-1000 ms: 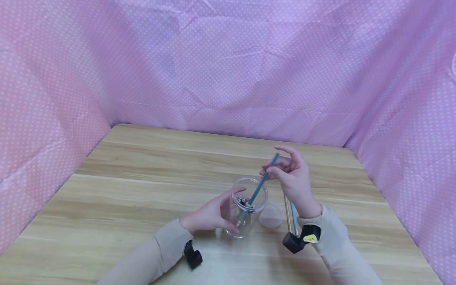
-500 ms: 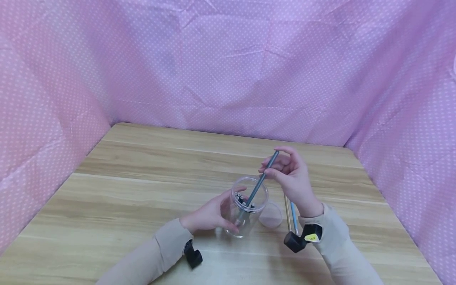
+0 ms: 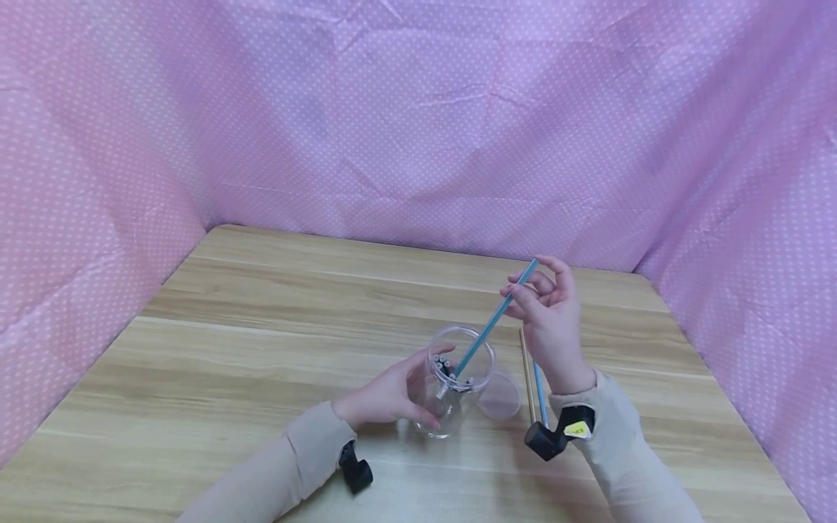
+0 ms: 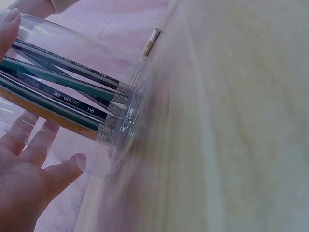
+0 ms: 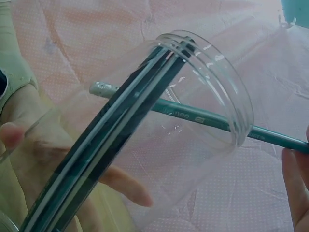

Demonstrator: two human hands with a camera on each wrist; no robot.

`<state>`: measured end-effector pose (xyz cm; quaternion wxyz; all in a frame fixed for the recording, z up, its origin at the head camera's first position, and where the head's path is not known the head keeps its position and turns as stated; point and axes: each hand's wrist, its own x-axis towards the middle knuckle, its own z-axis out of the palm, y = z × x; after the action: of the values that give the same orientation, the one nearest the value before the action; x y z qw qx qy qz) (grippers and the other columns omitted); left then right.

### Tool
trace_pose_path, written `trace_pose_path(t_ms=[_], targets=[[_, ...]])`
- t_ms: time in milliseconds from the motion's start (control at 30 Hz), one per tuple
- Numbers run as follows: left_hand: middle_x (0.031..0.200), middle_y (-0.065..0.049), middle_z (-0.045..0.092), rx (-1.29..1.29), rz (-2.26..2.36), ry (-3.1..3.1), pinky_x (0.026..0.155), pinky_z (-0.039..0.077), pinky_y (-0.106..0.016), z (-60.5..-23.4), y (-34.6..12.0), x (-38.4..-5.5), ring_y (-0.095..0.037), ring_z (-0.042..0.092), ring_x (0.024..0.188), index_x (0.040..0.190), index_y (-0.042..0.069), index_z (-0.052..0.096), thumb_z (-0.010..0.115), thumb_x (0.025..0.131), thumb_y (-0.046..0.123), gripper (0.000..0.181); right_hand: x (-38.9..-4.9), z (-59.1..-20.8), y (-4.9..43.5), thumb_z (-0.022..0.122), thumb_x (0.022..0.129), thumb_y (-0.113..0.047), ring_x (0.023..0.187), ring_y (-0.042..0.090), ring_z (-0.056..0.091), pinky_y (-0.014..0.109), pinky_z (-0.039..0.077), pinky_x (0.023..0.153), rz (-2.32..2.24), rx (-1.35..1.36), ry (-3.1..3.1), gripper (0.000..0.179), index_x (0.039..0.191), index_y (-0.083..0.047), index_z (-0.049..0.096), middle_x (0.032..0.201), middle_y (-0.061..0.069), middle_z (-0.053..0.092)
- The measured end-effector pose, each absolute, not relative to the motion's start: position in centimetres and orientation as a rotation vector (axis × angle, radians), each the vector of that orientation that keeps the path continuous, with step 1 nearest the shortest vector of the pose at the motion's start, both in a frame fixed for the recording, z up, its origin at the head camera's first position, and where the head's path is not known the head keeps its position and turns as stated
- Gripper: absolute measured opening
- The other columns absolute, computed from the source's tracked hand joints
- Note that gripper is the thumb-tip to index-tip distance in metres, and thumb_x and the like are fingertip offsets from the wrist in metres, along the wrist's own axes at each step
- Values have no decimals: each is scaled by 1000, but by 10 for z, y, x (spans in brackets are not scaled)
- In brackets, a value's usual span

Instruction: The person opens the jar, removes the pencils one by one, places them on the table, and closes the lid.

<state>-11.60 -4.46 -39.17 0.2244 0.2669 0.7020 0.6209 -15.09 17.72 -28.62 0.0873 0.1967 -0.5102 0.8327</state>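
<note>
A clear, wide-mouthed plastic jar (image 3: 451, 423) stands on the table, leaning slightly in the head view. My left hand (image 3: 382, 398) grips it round the side, thumb in front and fingers behind. Several dark and green pencils (image 4: 72, 92) lean together inside, eraser ends at the jar's bottom. Above the mouth, my right hand (image 3: 556, 334) pinches a teal pencil (image 3: 498, 311) near its upper end. That pencil slants down into the jar, and its eraser end (image 5: 102, 90) shows within the clear wall in the right wrist view.
Right of the jar lies a round clear lid (image 3: 500, 398). A gold pencil (image 3: 527, 374) and a blue pencil (image 3: 540, 392) lie beside it, partly under my right wrist. Pink dotted cloth (image 3: 418, 145) hangs round the wooden table (image 3: 261, 312).
My right hand has moved up and to the right, drawing the teal pencil farther out of the jar. The left hand has kept its hold on the jar in place.
</note>
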Motion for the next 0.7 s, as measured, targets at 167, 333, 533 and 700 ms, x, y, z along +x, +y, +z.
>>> trace_pose_path(t_ms=[167, 333, 533, 700], targets=[[140, 5, 49, 737, 1708, 1952, 116, 13, -52, -392, -45, -116, -18, 34, 137, 149, 22, 27, 84, 63, 3, 105, -154, -286, 177, 56, 87, 12, 73, 13, 67, 23, 58, 60, 2556, 446, -1457, 39, 113, -16, 50, 87, 2, 67], [141, 0, 49, 747, 1735, 1904, 117, 15, -47, -391, -44, -116, -16, 38, 135, 149, 18, 25, 82, 63, -3, 105, -160, -286, 181, 59, 88, 5, 73, 12, 66, 20, 56, 59, 2662, 277, -1371, 34, 112, -16, 48, 84, 1, 66], [142, -3, 48, 756, 1750, 1861, 117, 17, -48, -392, -43, -116, -18, 39, 134, 150, 15, 22, 80, 63, -5, 106, -164, -291, 184, 60, 89, 0, 71, 10, 66, 18, 55, 59, 2810, 127, -1288, 32, 111, -16, 43, 81, 0, 65], [142, -1, 48, 760, 1768, 1850, 118, 12, -50, -394, -43, -117, -19, 36, 136, 150, 15, 22, 80, 63, -5, 106, -165, -296, 184, 57, 91, -3, 71, 8, 65, 15, 54, 59, 2891, 34, -1269, 27, 110, -17, 43, 83, -1, 65]])
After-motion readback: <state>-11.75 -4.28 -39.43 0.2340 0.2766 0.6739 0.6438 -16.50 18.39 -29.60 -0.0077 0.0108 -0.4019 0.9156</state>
